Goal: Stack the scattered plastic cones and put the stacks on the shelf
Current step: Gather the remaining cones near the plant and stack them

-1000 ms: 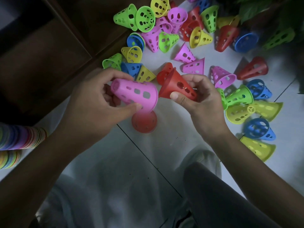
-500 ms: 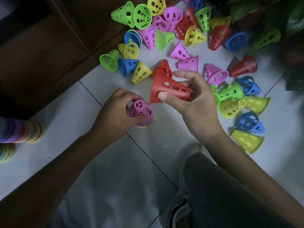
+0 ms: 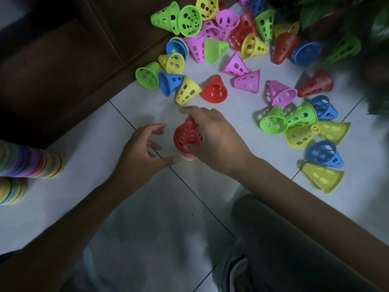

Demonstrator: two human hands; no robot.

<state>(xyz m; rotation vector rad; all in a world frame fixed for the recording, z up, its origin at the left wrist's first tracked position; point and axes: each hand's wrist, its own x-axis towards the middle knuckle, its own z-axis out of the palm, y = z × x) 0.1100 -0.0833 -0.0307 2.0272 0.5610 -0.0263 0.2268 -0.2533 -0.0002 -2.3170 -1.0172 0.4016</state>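
- Red cone (image 3: 188,134): sits as the top piece of a short stack (image 3: 188,157) standing on the tiled floor (image 3: 210,165), in front of the person's knees. Only thin coloured rims of the cones beneath show under it.
- Right hand (image 3: 212,140): fingers curled over the red cone from above and the far side, gripping it near the tip and along the wall.
- Left hand (image 3: 145,152): open, fingers spread and relaxed just beside the stack, thumb close to the base rims; contact cannot be confirmed.
- Handling, judged: thin moulded plastic, perforated, so light and fairly stiff with some flex at the rim. The smooth taper is likely slippery; the holes give fingertip purchase.
- Grip point, judged: take a single cone by the narrow end or wall; take a stack low, around the base rims, with the other hand on the tip, since nested cones may slide apart or tip.
- Loose cones (image 3: 214,89): many lie scattered on their sides farther out, near a dark wooden cabinet (image 3: 63,60) and plant leaves (image 3: 315,11).
- Finished stacks (image 3: 31,161): two long ones lie at the left edge.
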